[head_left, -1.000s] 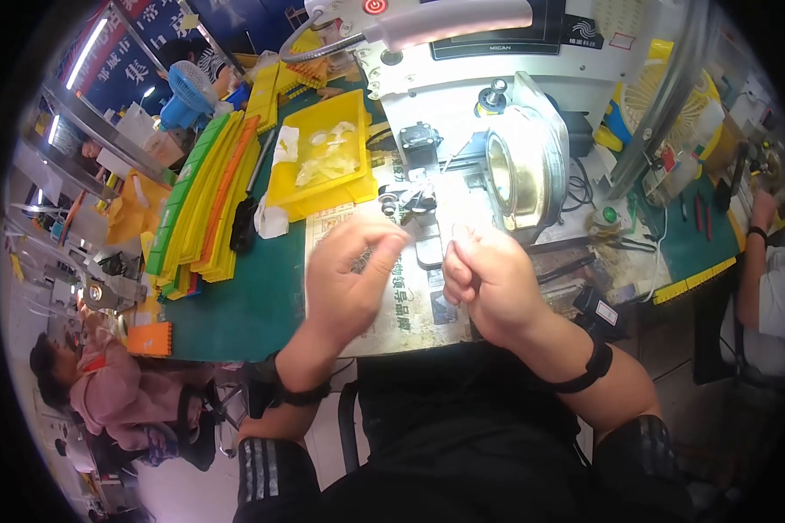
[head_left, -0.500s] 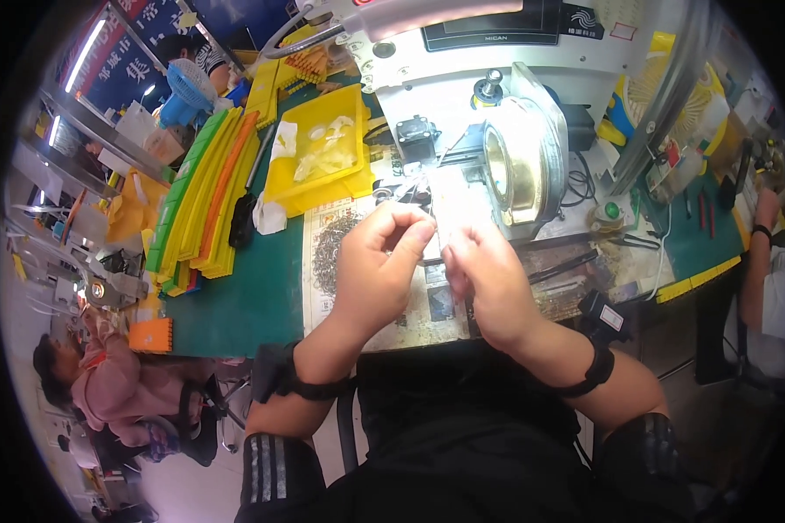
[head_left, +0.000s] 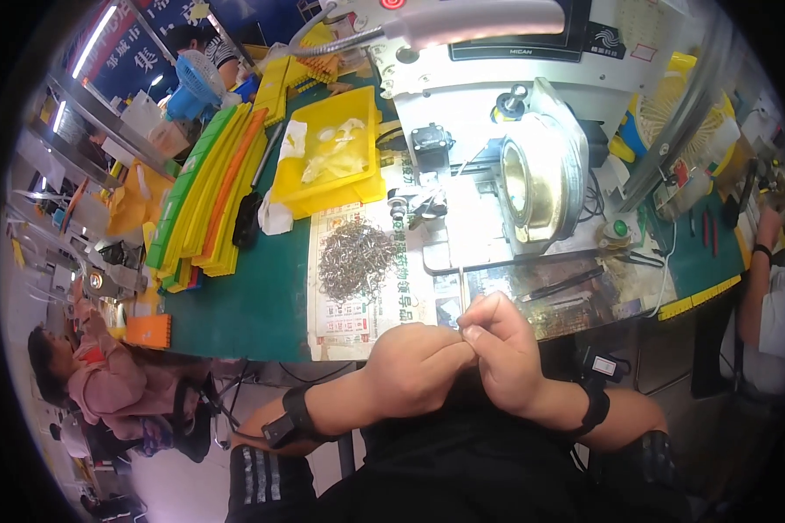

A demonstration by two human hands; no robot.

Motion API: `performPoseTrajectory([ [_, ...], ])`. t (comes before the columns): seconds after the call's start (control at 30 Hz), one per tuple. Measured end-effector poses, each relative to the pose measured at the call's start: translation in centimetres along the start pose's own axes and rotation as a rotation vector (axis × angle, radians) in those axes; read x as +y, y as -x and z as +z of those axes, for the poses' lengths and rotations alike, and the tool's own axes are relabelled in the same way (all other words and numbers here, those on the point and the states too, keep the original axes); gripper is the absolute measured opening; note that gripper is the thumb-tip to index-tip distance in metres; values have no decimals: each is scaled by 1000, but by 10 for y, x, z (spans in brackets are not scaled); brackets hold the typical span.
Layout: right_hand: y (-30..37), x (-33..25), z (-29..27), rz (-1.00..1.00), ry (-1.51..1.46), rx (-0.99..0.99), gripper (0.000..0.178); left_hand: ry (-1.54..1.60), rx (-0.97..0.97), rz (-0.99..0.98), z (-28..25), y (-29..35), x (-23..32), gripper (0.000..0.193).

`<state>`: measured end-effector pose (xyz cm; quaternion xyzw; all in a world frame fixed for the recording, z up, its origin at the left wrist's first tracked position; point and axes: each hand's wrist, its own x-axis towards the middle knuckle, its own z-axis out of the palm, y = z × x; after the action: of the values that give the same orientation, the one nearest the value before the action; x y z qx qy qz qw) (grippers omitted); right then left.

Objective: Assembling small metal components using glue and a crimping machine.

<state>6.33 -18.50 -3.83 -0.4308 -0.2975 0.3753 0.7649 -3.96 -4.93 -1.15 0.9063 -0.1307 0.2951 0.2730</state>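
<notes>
My left hand [head_left: 414, 366] and my right hand [head_left: 501, 353] are curled and pressed together at the table's near edge, over my lap. Their fingertips meet in a pinch, and whatever small thing may be between them is hidden. Both wrists wear black bands. A heap of small grey metal pieces [head_left: 355, 259] lies on a printed paper sheet [head_left: 358, 318] just beyond my left hand. Behind it stands a white machine [head_left: 462, 113] with a large brass ring [head_left: 532, 179].
A yellow tray [head_left: 331, 157] holding clear bags sits at the back of the green mat [head_left: 253, 305]. To its left lies a stack of green, yellow and orange trays [head_left: 209, 196]. Tools lie on the right [head_left: 567, 283]. People sit at far left [head_left: 105, 375] and far right [head_left: 776, 296].
Both hands have drawn back from the machine and the paper sheet toward my body. They are now closed together at the table's edge, and the metal heap is uncovered.
</notes>
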Motion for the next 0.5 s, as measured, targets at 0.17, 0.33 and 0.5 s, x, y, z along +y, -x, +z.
performPoseTrajectory([
  [0.17,-46,-32,22,81,-78,85,6,-3,36,56,-12,-12,7,24],
  [0.33,-87,-15,7,338,-384,189,23,-317,204,-4,-52,-53,-37,18],
  [0.5,-120,-5,-2,341,-410,259,25,299,-52,-557,-73,-114,-101,24],
])
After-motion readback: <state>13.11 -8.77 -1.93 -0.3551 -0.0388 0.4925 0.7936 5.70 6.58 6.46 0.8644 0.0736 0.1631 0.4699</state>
